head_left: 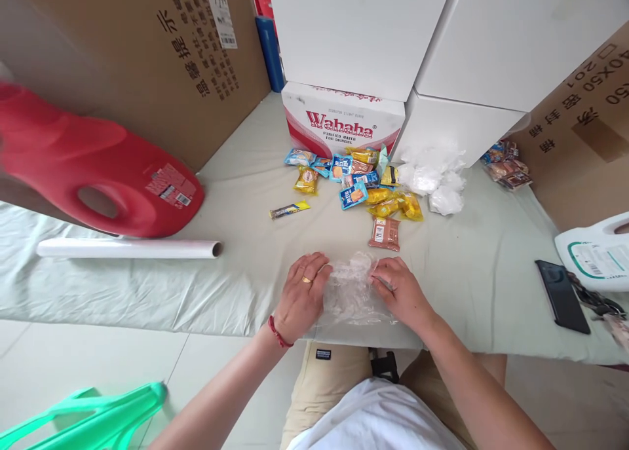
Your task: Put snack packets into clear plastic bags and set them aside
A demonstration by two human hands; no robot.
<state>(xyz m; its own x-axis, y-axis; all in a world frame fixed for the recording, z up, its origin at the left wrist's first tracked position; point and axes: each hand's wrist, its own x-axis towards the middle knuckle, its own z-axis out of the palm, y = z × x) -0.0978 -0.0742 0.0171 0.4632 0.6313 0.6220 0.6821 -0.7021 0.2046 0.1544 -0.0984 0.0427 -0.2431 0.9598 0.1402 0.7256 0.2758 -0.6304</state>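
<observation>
Clear, crumpled plastic film [351, 296] lies near the table's front edge, between my hands; I cannot tell whether it is a flat sheet or a bag. My left hand [304, 293] has its fingers curled on the film's left upper edge. At the upper right corner, my right hand [400, 293] pinches the film between thumb and fingers. A brown-wrapped snack [384, 232] lies just beyond the film. Further back is a pile of small snack packets [361, 175] in blue, yellow and brown wrappers. A thin yellow-and-dark stick packet [289, 209] rests left of the pile.
A white roll [130, 248] lies on the left beside a red jug [108, 175]. Crumpled clear plastic [435, 178] sits right of the snacks. A Wahaha carton [344, 119] stands behind. At right are a phone [561, 296], keys [592, 299] and a white bottle [599, 253].
</observation>
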